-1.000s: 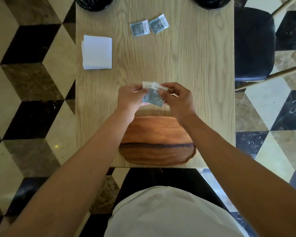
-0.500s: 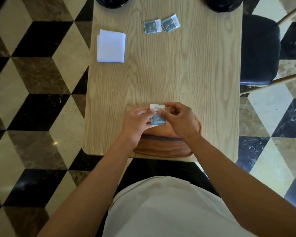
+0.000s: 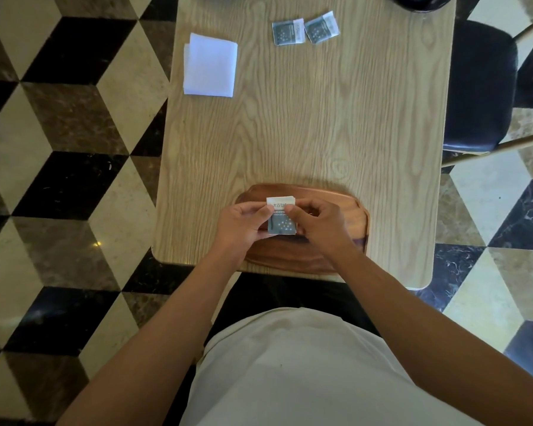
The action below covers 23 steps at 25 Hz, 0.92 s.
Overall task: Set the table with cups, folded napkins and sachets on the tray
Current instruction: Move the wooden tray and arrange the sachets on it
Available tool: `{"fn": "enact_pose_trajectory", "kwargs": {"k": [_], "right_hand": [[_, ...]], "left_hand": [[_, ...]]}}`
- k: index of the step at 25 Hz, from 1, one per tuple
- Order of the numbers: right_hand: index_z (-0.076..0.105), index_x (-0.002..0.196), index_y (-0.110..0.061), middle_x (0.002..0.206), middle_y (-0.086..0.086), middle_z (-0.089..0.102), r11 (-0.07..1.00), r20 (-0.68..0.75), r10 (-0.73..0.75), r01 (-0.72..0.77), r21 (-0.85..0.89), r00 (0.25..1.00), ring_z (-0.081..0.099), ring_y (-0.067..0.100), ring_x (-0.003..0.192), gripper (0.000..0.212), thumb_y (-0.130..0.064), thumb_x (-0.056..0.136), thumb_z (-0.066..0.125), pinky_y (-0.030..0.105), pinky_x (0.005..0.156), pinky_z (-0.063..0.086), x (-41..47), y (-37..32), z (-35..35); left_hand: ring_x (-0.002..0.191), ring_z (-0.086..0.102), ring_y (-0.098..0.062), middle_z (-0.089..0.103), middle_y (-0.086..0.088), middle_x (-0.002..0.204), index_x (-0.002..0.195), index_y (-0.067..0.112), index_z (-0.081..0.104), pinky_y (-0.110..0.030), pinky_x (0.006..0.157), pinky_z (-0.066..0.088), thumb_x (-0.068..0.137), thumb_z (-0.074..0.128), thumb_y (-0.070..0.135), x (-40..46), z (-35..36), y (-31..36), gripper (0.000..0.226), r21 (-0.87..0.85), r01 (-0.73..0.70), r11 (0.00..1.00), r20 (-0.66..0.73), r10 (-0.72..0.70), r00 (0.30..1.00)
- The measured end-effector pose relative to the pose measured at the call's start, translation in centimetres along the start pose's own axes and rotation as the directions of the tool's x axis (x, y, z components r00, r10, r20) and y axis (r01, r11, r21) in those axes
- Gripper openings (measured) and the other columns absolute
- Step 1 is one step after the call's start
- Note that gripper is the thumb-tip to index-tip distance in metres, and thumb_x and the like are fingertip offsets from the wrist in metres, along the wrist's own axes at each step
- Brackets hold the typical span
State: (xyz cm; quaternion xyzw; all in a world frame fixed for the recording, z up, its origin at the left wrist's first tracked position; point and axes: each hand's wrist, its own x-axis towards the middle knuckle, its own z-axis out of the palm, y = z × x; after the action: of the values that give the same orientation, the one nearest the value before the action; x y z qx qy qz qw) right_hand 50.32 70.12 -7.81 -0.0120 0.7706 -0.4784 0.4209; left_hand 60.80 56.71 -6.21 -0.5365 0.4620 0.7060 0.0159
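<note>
Over the wooden tray point(image 3: 345, 210) at the near edge of the tabletop point(image 3: 305, 118), my left hand point(image 3: 243, 224) and right hand point(image 3: 317, 224) pinch a small stack of sachets point(image 3: 282, 221) between thumbs and fingers; two more sachets point(image 3: 305, 29) and a folded napkin point(image 3: 211, 69) lie at the far end

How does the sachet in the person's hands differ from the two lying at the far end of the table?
The held sachet is pinched by the left hand and right hand above the wooden tray; the far sachets lie loose on the table. It stands upright to the camera; they lie turned. All share the grey, white-banded print.
</note>
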Motion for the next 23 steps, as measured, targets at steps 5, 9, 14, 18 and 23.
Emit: {"fn": "enact_pose_trajectory", "kwargs": {"k": [5, 9, 14, 18, 23], "right_hand": [[0.077, 0.094, -0.025, 0.067, -0.014, 0.073, 0.998, 0.025, 0.054, -0.053, -0.044, 0.998, 0.061, -0.003, 0.054, 0.019, -0.042, 0.086, 0.08, 0.014, 0.052, 0.048, -0.6, 0.8, 1.0], [0.076, 0.094, -0.028, 0.071, -0.008, 0.077, 0.993, 0.022, 0.067, -0.065, -0.095, 0.997, 0.066, 0.001, 0.055, 0.016, -0.042, 0.087, 0.078, 0.013, 0.053, 0.049, -1.3, 1.2, 1.7], [0.074, 0.082, -0.033, 0.056, -0.01, 0.071, 0.968, -0.085, 0.047, -0.066, -0.241, 0.995, 0.066, 0.0, 0.052, 0.01, -0.038, 0.09, 0.077, 0.007, 0.047, 0.043, -1.6, 1.5, 2.1], [0.078, 0.087, -0.028, 0.055, -0.007, 0.07, 0.933, -0.117, 0.013, -0.054, -0.356, 0.993, 0.067, 0.001, 0.054, 0.012, -0.039, 0.09, 0.075, 0.01, 0.056, 0.048, -0.9, 1.3, 2.6], [0.08, 0.096, -0.022, 0.068, -0.005, 0.074, 0.875, -0.102, 0.025, -0.071, -0.48, 0.995, 0.07, 0.008, 0.067, 0.023, -0.044, 0.092, 0.073, 0.032, 0.071, 0.062, -0.5, 1.6, 2.8]], "left_hand": [[0.066, 0.075, -0.021, 0.078, -0.003, 0.077, 0.086, 0.019, 0.078, -0.035, 0.062, 0.062, 0.09, 0.076, 0.019, 0.3, -1.5, -1.0, 0.005, 0.322, -0.074, 0.944, -0.041, 0.092, 0.995], [0.057, 0.071, -0.016, 0.076, 0.002, 0.072, 0.095, 0.021, 0.079, -0.033, 0.06, 0.061, 0.093, 0.072, 0.028, 0.4, -2.0, -1.2, 0.011, 0.569, -0.101, 0.816, -0.062, 0.165, 0.984], [0.084, 0.071, -0.014, 0.077, 0.001, 0.098, 0.104, 0.018, 0.08, -0.036, 0.079, 0.061, 0.094, 0.07, 0.029, 0.8, -1.1, -1.6, 0.018, 0.708, -0.132, 0.694, -0.053, 0.239, 0.969], [0.086, 0.062, -0.005, 0.077, 0.004, 0.102, 0.105, 0.019, 0.08, -0.021, 0.075, 0.041, 0.095, 0.067, 0.029, 1.3, -0.5, -2.1, 0.019, 0.823, -0.157, 0.546, -0.073, 0.375, 0.924], [0.082, 0.057, -0.003, 0.077, 0.004, 0.1, 0.101, 0.018, 0.078, -0.019, 0.077, 0.038, 0.094, 0.069, 0.029, 1.8, -0.7, -2.9, 0.016, 0.843, -0.159, 0.514, -0.066, 0.392, 0.917]]}}
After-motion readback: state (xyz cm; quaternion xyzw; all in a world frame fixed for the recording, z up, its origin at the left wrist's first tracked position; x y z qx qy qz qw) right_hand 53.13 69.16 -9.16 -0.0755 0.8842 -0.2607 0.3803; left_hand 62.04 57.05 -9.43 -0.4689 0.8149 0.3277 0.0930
